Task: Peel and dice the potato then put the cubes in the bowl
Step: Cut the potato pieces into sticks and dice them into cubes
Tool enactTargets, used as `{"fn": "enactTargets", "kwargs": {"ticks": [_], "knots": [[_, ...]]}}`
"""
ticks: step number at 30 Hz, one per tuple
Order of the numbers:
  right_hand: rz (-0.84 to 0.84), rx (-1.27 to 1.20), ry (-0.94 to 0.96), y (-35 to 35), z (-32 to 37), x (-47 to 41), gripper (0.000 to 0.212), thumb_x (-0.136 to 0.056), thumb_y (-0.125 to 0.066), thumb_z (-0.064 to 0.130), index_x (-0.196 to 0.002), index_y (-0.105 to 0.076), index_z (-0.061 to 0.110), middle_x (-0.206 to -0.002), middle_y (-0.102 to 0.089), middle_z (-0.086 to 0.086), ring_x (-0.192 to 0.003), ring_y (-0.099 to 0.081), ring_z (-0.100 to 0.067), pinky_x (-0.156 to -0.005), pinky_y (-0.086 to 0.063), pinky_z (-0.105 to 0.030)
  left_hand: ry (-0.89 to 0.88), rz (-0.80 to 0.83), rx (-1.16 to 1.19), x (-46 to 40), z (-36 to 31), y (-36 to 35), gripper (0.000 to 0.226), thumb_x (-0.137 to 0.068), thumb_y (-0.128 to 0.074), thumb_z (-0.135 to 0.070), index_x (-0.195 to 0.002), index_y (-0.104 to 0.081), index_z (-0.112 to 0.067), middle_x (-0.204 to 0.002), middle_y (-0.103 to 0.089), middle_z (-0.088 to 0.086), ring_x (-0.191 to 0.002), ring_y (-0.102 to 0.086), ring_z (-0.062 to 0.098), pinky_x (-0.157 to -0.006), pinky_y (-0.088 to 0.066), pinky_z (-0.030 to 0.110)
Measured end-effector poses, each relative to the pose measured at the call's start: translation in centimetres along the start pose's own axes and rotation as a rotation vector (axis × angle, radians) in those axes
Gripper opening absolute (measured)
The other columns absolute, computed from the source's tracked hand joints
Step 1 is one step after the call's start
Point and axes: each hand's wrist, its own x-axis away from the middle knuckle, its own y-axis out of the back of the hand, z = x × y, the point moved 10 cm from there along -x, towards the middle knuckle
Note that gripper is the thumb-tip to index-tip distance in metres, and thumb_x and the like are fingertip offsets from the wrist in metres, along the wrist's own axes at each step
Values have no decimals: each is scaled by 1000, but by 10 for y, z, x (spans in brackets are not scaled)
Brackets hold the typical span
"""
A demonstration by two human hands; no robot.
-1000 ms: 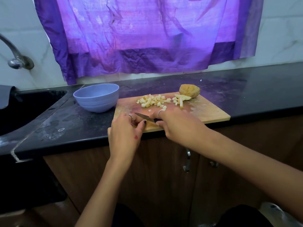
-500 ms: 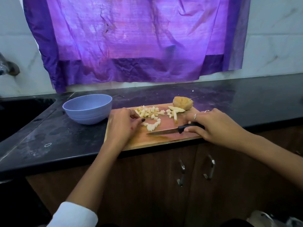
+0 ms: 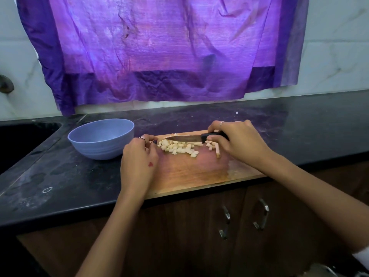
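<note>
A pile of pale potato cubes (image 3: 177,148) lies at the far left part of the wooden cutting board (image 3: 189,172). A few uncut potato strips (image 3: 216,149) lie to their right. My right hand (image 3: 237,140) grips the black handle of a knife (image 3: 185,138), whose blade lies sideways along the far side of the cubes. My left hand (image 3: 139,158) rests on the board's left edge, fingers loosely curled beside the cubes, holding nothing. The blue bowl (image 3: 101,139) stands just left of the board and looks empty. The unpeeled potato piece is hidden behind my right hand.
The black counter (image 3: 299,132) runs left and right of the board. A dark sink (image 3: 24,140) lies at the far left. A purple cloth (image 3: 159,48) hangs on the tiled wall behind. Cabinet doors with metal handles (image 3: 261,216) are below the counter edge.
My right hand carried the knife from the board's near side up to behind the cube pile. My left hand slid slightly toward the board's left edge. The camera moved closer.
</note>
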Motion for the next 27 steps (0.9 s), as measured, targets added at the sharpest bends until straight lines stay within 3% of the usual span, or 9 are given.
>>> {"fn": "enactTargets", "kwargs": {"ticks": [3,6,10,13,15,19,22,27], "knots": [[55,-11,41,6,2,20,14,-94,-55,36,-103,-64,29,-88,-65,11,-92,-61,-15,-82,-31,-35,2,1,-26,0,1,0,20,-97,-51,-18,-108,-66,-14,-85,-62,0,-79,-58,12,-71,-50,34],[82,-29,-8,0,-8,29,15,-92,-58,37,-104,-65,31,-92,-69,9,-91,-61,-15,-79,-36,-33,-31,-4,-76,2,-4,1,23,-96,-51,-22,-114,-64,-16,-102,-64,4,-94,-58,20,-80,-51,42],[-225,-602,-351,13,-61,33,4,-91,-62,26,-91,-64,22,-70,-65,12,-74,-61,-3,-71,-44,-24,-174,-38,-233,15,-40,2,26,-94,-53,-23,-118,-64,-21,-111,-63,1,-103,-55,23,-89,-42,45],[-282,-875,-478,-3,-78,40,10,-94,-59,19,-85,-61,17,-58,-61,0,-50,-52,0,-59,-41,-21,-212,96,-258,24,-66,-26,21,-93,-56,-29,-110,-67,-30,-109,-64,-6,-105,-57,18,-95,-39,45],[-275,-970,-545,-13,-85,45,13,-96,-57,20,-85,-61,14,-56,-59,-1,-45,-48,-2,-53,-39,-21,-217,191,-255,25,-83,-52,21,-91,-56,-40,-107,-68,-32,-109,-65,-10,-110,-55,15,-96,-39,42],[-268,-1037,-647,-26,-99,49,17,-95,-58,22,-84,-60,9,-54,-57,-1,-42,-43,-6,-49,-36,-25,-182,272,-439,26,-110,-94,34,-87,-56,-56,-97,-69,-27,-112,-57,-7,-115,-45,18,-91,-33,41],[-248,-989,-648,-30,-100,49,17,-94,-60,23,-83,-61,11,-54,-59,-1,-41,-46,-1,-52,-38,-26,-162,277,-479,28,-112,-110,31,-88,-59,-47,-99,-65,-19,-115,-56,-3,-116,-45,20,-93,-35,42],[-290,-984,-637,-25,-101,50,18,-93,-60,24,-85,-62,8,-56,-60,2,-42,-48,0,-53,-40,-25,-71,286,-352,25,-97,-112,21,-90,-60,-31,-78,-63,-14,-108,-60,2,-106,-50,23,-82,-41,42]]}}
